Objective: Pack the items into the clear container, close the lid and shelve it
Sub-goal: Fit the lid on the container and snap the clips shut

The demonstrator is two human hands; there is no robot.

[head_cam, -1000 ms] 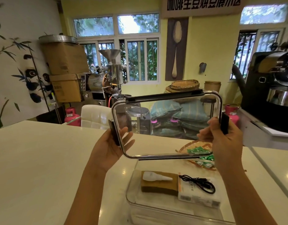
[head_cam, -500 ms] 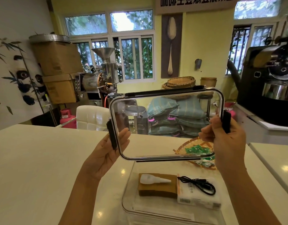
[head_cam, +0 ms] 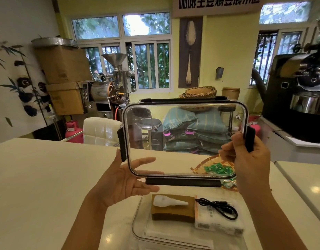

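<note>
So I was standing there when the person had the clear lid (head_cam: 184,139) held up on edge over the white counter (head_cam: 38,177), and compared with a second before it had come a bit lower and squarer, its bottom black latch bar now hanging right above the far rim of the clear container (head_cam: 143,230). The right hand (head_cam: 249,159) was clamped on the lid's right edge, thumb in front by the side latch. The left hand (head_cam: 126,179) looked different though: earlier its fingers were curled round the left edge, now they were spread flat and apart, just steadying the lower left corner (more a prop than a grip). The container sat on the counter just below, lid off, already loaded with a brown box (head_cam: 170,212) with a white plastic nozzle-looking thing (head_cam: 169,202) on top, plus a white packet (head_cam: 218,221) carrying a coiled black cable (head_cam: 218,208). My read: packing was done and the lid was lining up to go down, so closing came next, latches and shelving still to go. A woven tray of green sachets (head_cam: 217,168) sat behind, near the lid.
</note>
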